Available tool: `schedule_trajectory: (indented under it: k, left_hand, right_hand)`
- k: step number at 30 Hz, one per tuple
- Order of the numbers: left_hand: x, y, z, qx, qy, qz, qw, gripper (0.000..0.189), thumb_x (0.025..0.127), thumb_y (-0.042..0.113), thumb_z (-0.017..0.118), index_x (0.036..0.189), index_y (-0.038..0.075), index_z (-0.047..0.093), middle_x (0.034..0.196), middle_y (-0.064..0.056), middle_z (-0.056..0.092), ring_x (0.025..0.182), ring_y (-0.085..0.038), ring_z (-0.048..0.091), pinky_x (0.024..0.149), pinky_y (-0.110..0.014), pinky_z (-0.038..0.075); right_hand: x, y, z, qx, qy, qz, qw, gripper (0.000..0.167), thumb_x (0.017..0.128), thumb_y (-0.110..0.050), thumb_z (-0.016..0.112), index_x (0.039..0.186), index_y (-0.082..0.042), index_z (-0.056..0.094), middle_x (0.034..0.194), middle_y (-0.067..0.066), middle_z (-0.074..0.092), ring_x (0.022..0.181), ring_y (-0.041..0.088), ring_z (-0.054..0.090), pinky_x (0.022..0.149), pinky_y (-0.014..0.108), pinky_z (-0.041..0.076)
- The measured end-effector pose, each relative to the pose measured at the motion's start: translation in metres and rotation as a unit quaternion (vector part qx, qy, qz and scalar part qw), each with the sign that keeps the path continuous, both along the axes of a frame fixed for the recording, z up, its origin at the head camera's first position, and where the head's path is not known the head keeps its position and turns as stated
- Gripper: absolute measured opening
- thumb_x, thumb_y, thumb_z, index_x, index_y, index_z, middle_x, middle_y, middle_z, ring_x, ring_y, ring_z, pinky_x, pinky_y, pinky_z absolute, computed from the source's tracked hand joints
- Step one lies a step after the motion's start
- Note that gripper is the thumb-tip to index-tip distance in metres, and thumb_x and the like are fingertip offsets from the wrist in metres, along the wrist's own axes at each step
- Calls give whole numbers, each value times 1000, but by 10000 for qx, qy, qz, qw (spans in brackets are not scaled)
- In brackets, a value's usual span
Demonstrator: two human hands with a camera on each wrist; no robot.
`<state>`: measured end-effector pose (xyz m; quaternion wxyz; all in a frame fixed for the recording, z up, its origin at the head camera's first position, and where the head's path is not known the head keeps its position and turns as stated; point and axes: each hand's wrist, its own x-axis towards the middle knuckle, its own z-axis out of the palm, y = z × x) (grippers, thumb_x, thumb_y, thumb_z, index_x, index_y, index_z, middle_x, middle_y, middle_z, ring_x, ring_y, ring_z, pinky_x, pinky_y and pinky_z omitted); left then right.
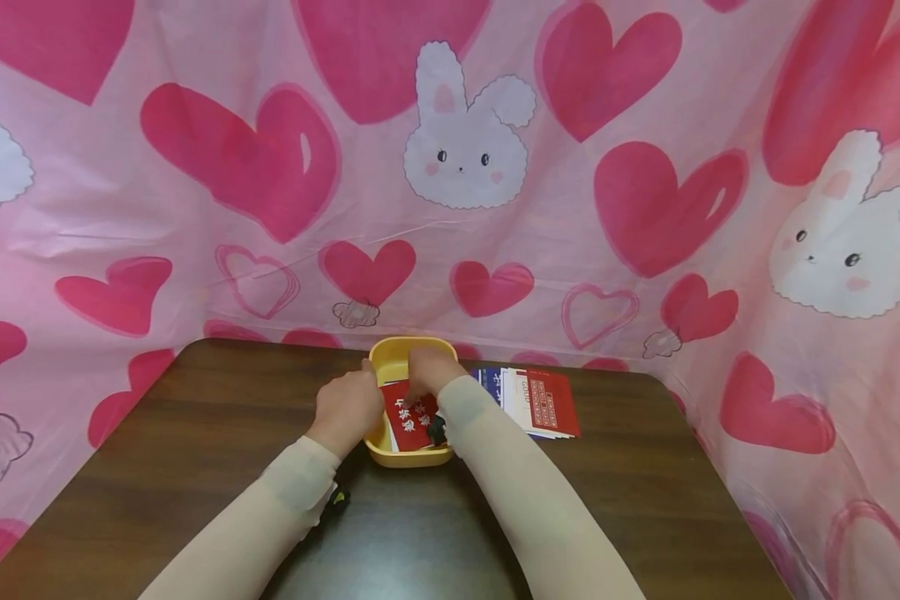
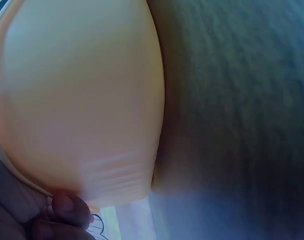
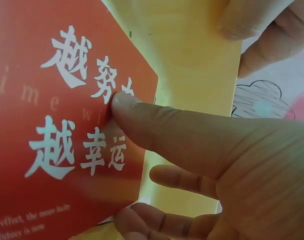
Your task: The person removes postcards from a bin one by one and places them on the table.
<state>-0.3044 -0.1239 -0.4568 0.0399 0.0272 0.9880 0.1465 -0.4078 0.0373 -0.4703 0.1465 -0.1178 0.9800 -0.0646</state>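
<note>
A yellow plastic bin [image 1: 412,459] with rounded corners stands toward the far side of the table. My left hand [image 1: 348,408] grips its left rim; in the right wrist view, fingers [image 3: 247,22] of that hand curl over the edge. A red card [image 1: 410,427] with white Chinese characters lies inside the bin, with a white edge showing along its left side. Reaching in from the right, my right hand [image 1: 431,371] pinches the card, thumb [image 3: 177,131] flat on the printed face and fingers curled round its edge. The left wrist view mostly shows the bin's outer wall [image 2: 82,100].
Right beside the bin, a fanned pile of cards lies on the brown wooden table [image 1: 195,450], with a red card [image 1: 551,400] and a blue card [image 1: 489,382] showing. A pink curtain [image 1: 375,196] with hearts and rabbits hangs behind and along both sides of the table.
</note>
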Motion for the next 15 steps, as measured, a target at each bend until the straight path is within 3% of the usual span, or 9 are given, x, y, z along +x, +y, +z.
schedule_trajectory:
  k: [4,8,12,15]
  left_hand:
    - [1,0,-1,-7,-1,-3,10000,87,100,33,80,170,-5,44,103,-16,79,77,-29,68,67,-45,68]
    - [1,0,-2,-14,29,7,10000,84,102,33,77,169,-6,45,107,-19,79,78,-31,68,68,-46,67]
    - [-1,0,-2,-68,37,38,10000,84,103,35,76,169,-6,44,108,-19,79,79,-31,68,70,-47,67]
    - [-1,1,-1,-139,29,42,9999,82,104,35,73,169,-6,44,104,-18,78,78,-31,67,69,-47,66]
  right_hand:
    - [0,0,2,-75,-160,-3,9998,46,74,-37,109,97,-12,78,82,-3,77,75,14,73,74,31,66]
    - [4,2,6,-242,-133,-94,9996,42,76,-31,107,100,-10,80,87,0,79,78,16,74,77,32,67]
    - [12,7,11,-429,265,-175,9986,33,80,-24,102,99,-10,79,89,1,77,80,17,72,81,34,67]
    - [23,13,23,-912,602,-230,9937,32,84,-18,97,107,-7,79,96,5,78,86,21,73,87,38,69]
